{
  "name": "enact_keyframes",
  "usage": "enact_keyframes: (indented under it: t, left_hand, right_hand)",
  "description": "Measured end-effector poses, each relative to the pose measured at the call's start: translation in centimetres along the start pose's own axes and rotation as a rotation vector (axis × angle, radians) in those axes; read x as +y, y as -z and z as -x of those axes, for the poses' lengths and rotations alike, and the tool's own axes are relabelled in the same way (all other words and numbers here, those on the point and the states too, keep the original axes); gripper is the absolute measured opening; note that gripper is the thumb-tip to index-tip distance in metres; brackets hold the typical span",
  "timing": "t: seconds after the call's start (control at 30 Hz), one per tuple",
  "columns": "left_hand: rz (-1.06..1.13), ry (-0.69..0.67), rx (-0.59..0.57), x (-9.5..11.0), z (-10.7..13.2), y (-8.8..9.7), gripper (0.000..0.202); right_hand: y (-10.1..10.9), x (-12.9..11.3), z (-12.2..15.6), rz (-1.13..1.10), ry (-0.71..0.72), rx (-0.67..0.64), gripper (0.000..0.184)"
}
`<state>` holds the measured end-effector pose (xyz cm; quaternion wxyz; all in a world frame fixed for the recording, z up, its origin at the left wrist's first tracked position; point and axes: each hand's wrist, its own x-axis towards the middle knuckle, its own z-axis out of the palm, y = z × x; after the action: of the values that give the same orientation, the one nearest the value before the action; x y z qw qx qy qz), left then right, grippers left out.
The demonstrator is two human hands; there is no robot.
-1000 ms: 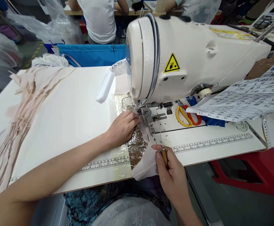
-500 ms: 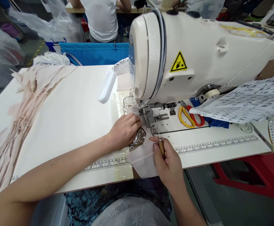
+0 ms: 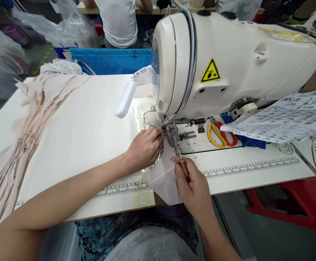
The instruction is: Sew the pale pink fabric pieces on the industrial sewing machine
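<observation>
A white sewing machine (image 3: 228, 61) stands on the pale table (image 3: 87, 137). My left hand (image 3: 144, 148) lies curled on a piece of pale pink fabric (image 3: 163, 177), fingertips pressed against it just left of the presser foot (image 3: 171, 132). My right hand (image 3: 194, 186) is closed round a wooden-handled awl (image 3: 183, 168), whose metal tip points up at the foot. The fabric hangs over the table's front edge between my hands.
Yellow and red scissors (image 3: 220, 136) lie right of the needle, with printed sheets (image 3: 285, 119) beyond them. A pile of pink fabric strips (image 3: 30, 119) covers the table's left side. A blue bin (image 3: 109, 61) and a person in a white shirt (image 3: 117, 21) are behind. A red stool (image 3: 290, 203) stands lower right.
The fabric has fed further under the foot, covering the shiny patch below it. My right hand and awl have crept up toward the presser foot. My left hand stays beside the foot.
</observation>
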<state>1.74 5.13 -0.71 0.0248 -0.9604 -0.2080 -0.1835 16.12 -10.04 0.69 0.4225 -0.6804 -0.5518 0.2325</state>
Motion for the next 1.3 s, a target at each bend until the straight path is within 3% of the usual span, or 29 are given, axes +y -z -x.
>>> enact_keyframes:
  t: [0.27,0.37,0.43,0.57,0.67,0.9,1.3]
  left_hand:
    - [-0.037,0.044,-0.06,0.5,-1.6,0.3,0.026]
    - [-0.037,0.051,-0.073,0.4,-2.3,0.3,0.032]
    - [0.058,0.104,-0.023,-0.1,-2.3,0.1,0.029]
    - [0.355,0.208,0.121,-1.5,-1.7,-0.7,0.018]
    - [0.52,0.242,0.158,-2.1,-1.4,-1.1,0.016]
    - [0.671,0.321,0.163,-2.3,-1.5,-0.9,0.014]
    - [0.692,0.355,0.14,-2.1,-1.7,-0.5,0.015]
  right_hand:
    - [-0.8,-3.3,0.8,0.015,0.447,-0.038,0.028]
    - [-0.7,-4.3,1.4,-0.016,0.53,-0.059,0.027]
    - [-0.5,-4.2,2.0,-0.065,0.484,-0.066,0.026]
    - [0.3,-2.7,2.7,-0.146,0.202,-0.078,0.021]
    - [0.5,-1.5,2.1,-0.053,0.076,-0.045,0.023]
    - [-0.5,0.6,-1.1,0.413,0.125,0.098,0.027]
    - [-1.5,1.3,-2.0,0.466,0.18,0.156,0.03]
